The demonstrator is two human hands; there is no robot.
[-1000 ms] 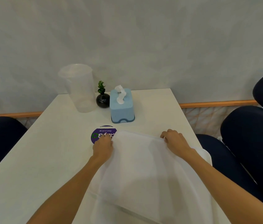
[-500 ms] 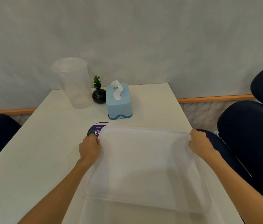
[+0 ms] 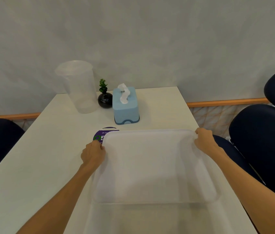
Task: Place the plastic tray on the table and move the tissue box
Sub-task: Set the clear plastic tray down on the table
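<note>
A translucent white plastic tray (image 3: 152, 166) fills the near right part of the white table (image 3: 40, 157), tilted with its far edge raised. My left hand (image 3: 93, 153) grips its far left corner. My right hand (image 3: 203, 139) grips its far right corner, at the table's right edge. The light blue tissue box (image 3: 126, 107) stands upright beyond the tray, apart from it, with a white tissue sticking out of the top.
A round purple sticker (image 3: 101, 136) lies partly under the tray's far left corner. A clear plastic container (image 3: 79, 86) and a small black vase with a green plant (image 3: 105, 98) stand at the back. Dark blue chairs (image 3: 261, 141) flank the table.
The tray has swung from steeply tilted toward flat. My right hand slid from the middle of its far edge out to the right corner. My left hand stayed at the left corner.
</note>
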